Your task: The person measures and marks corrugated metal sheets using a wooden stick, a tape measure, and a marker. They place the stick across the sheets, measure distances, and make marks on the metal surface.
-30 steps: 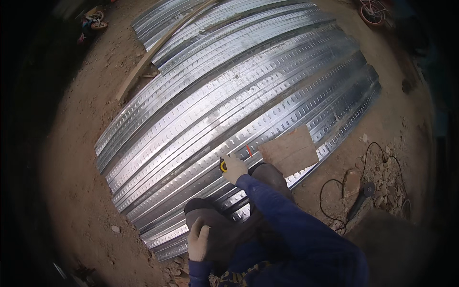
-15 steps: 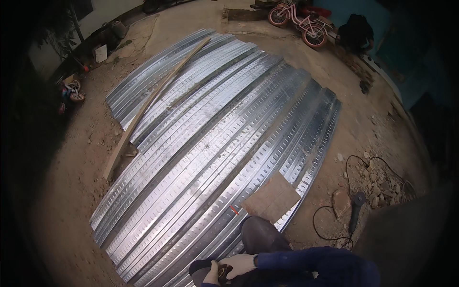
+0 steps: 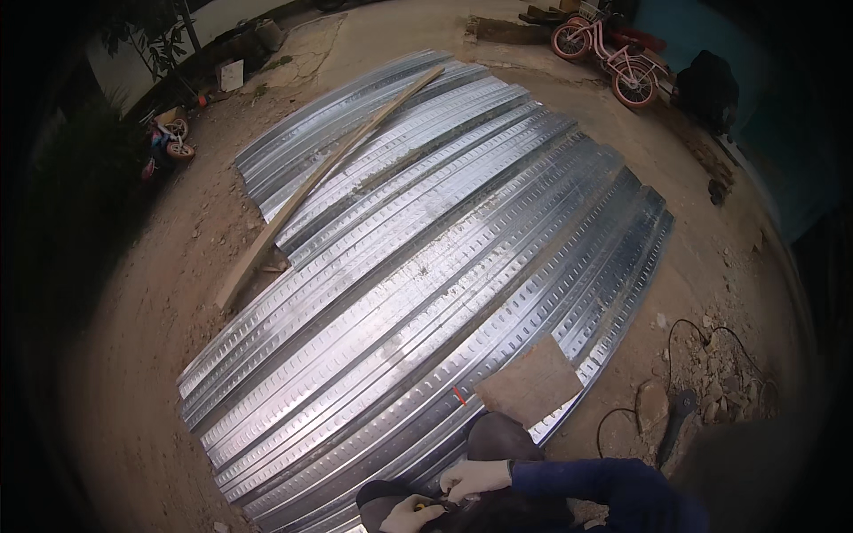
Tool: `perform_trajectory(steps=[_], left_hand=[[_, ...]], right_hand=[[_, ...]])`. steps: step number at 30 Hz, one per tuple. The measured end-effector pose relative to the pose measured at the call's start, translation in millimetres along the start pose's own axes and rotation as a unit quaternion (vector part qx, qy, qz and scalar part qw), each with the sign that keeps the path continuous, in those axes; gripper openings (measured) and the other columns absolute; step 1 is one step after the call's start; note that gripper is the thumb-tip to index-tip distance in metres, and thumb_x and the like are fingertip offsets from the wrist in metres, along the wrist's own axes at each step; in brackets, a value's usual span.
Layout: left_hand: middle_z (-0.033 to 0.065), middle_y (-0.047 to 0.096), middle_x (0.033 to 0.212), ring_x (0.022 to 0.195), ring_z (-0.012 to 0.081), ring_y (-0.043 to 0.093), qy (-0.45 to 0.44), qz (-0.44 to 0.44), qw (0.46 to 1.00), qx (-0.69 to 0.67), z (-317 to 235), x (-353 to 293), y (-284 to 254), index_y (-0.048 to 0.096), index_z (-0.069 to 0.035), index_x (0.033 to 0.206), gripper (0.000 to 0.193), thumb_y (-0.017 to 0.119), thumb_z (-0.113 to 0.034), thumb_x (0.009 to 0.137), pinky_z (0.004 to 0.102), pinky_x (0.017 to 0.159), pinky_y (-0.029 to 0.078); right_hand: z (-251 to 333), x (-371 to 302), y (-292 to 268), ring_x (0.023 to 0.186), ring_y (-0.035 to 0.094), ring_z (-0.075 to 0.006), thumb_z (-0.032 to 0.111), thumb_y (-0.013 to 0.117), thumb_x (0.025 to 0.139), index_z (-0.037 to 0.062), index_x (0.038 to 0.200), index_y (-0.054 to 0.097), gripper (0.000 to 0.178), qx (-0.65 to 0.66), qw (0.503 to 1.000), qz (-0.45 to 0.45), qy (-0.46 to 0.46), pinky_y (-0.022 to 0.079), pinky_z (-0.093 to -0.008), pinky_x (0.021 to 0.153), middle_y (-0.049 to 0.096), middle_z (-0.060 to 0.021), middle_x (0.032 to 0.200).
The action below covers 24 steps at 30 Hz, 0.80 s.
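Head view, looking down on a yard of bare earth. One large spread of corrugated metal sheets (image 3: 426,293) fills the centre of the frame, running from lower left to upper right; the ribs carry rows of small slots, and the separate sheets overlap too closely to be counted. One long wooden plank (image 3: 333,182) lies diagonally across the upper-left part of the sheets, its lower end on the dirt. One flat brown board (image 3: 530,385) rests on the lower-right edge of the sheets, and one short red mark (image 3: 459,396) shows on the metal just left of it.

At the bottom centre, two gloved hands meet. The left hand (image 3: 410,515) is curled around a small yellow-and-dark object (image 3: 435,506), too small and too hidden to identify. The right hand (image 3: 475,478), on a blue sleeve (image 3: 595,487), lies just above it with the fingers bent down onto the same object; whether it grips or only touches cannot be told. Both hands sit over the person's dark knees, at the near edge of the sheets.

One black cable (image 3: 684,355) loops over the rubble at lower right. One pink bicycle (image 3: 604,53) stands at the upper right, and one small ride-on toy (image 3: 169,142) at the upper left.
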<state>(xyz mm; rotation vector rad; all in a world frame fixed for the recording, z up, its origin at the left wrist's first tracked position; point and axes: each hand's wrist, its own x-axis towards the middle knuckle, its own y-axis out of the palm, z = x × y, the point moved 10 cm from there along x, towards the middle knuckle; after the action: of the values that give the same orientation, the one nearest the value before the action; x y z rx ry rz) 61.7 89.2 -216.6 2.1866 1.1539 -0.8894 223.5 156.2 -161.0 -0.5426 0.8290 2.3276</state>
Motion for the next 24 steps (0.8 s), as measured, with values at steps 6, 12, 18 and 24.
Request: perform_trajectory(steps=[6, 12, 18, 24], left_hand=[[0.0108, 0.077, 0.09, 0.085, 0.0189, 0.072, -0.097, -0.187, 0.962, 0.176, -80.4, -80.7, -155.9, 0.081, -0.002, 0.113, 0.041, 0.075, -0.039, 0.096, 0.0348, 0.08, 0.058], [0.0037, 0.067, 0.073, 0.06, 0.0141, 0.063, -0.214, -0.116, 0.963, 0.116, -42.5, -85.2, -220.1, 0.078, 0.0, 0.107, 0.039, 0.075, -0.039, 0.101, 0.0332, 0.055, 0.054], [0.0164, 0.079, 0.099, 0.093, 0.0302, 0.076, -0.094, -0.101, 0.974, 0.181, 4.0, -23.8, -201.5, 0.079, 0.0, 0.121, 0.057, 0.069, -0.053, 0.101, 0.0426, 0.087, 0.06], [0.0254, 0.079, 0.121, 0.118, 0.0422, 0.074, -0.089, -0.157, 0.958, 0.222, -70.4, 13.6, -170.4, 0.079, -0.001, 0.127, 0.061, 0.066, -0.054, 0.1, 0.0457, 0.106, 0.054]], right_hand=[[147.3, -146.9, -280.8, 0.064, 0.064, -0.006, 0.022, 0.073, 0.103, 0.01, 0.11, 0.068, 0.014, 0.181, 0.88, -0.39, -0.202, 0.048, -0.024, 0.051, 0.069, 0.0012, 0.085], [149.1, -350.1, -522.6, 0.062, 0.067, -0.0037, 0.031, 0.073, 0.108, 0.0152, 0.116, 0.069, 0.018, 0.313, 0.646, -0.586, -0.376, 0.05, -0.0193, 0.044, 0.075, 0.0014, 0.091], [88.7, -71.6, -358.4, 0.059, 0.053, -0.0059, 0.053, 0.074, 0.105, 0.0161, 0.125, 0.068, 0.043, 0.287, 0.815, -0.478, -0.157, 0.04, -0.0222, 0.047, 0.069, -0.0003, 0.103], [40.4, 75.9, -158.5, 0.066, 0.064, -0.0127, 0.037, 0.059, 0.112, 0.0011, 0.124, 0.072, 0.04, 0.228, 0.881, -0.407, -0.082, 0.05, -0.0304, 0.054, 0.07, -0.0082, 0.09]])
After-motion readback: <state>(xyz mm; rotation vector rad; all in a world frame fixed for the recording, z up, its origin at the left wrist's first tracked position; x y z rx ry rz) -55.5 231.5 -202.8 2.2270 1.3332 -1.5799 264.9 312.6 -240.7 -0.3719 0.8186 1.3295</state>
